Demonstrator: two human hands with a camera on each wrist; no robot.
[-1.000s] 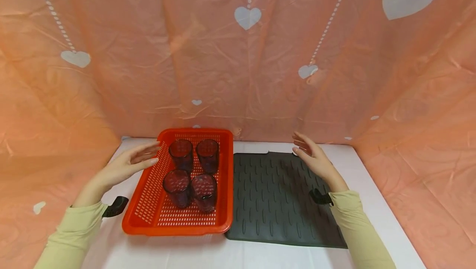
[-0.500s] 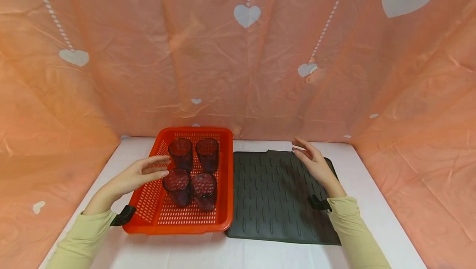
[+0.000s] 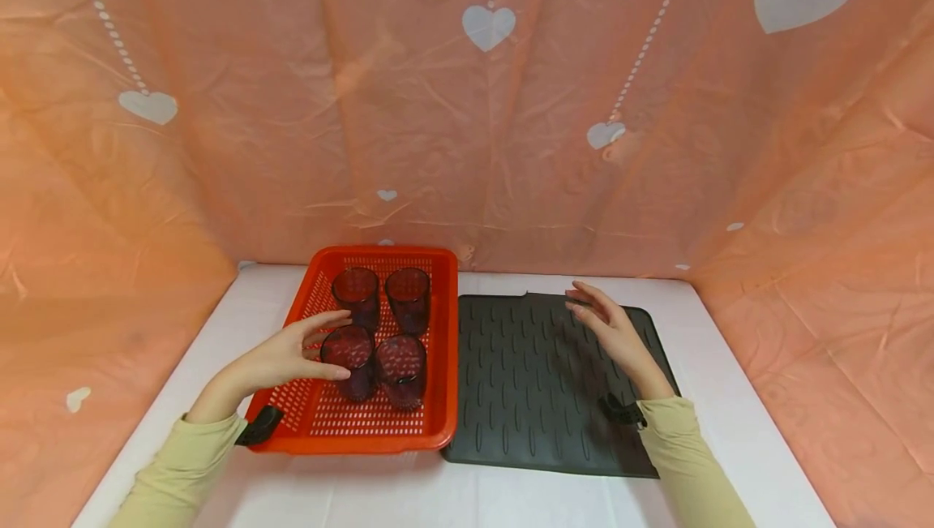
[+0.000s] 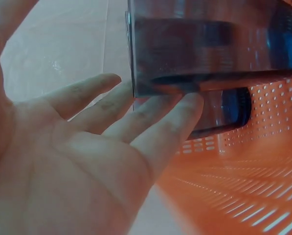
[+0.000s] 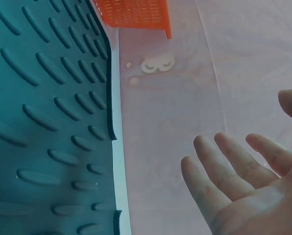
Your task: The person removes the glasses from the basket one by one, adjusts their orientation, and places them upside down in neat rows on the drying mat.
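Note:
My left hand [image 3: 286, 356] reaches over the left side of an orange perforated basket [image 3: 365, 442]. Its thumb and fingers are spread around the front-left dark tinted glass [image 3: 357, 378]. In the left wrist view, straight fingers [image 4: 170, 132] lie along and partly behind a glass [image 4: 204, 49], while the thumb stands apart from it. Beside that glass stands the front-right glass [image 3: 401, 366], with the back-left glass [image 3: 356, 289] and back-right glass [image 3: 409, 301] behind them, all upright. My right hand [image 3: 611, 332] hovers over a dark ridged mat [image 3: 525, 382], fingers relaxed, holding nothing.
Basket and mat lie side by side on a white-covered table [image 3: 379, 495], the basket's right edge meeting the mat's left. An orange sheet with hearts [image 3: 481, 139] closes off the back and both sides.
My left hand has moved right and forward-down from the basket's left edge to the front-left glass, its thumb and fingers spreading wider. My right hand has shifted slightly left and lower.

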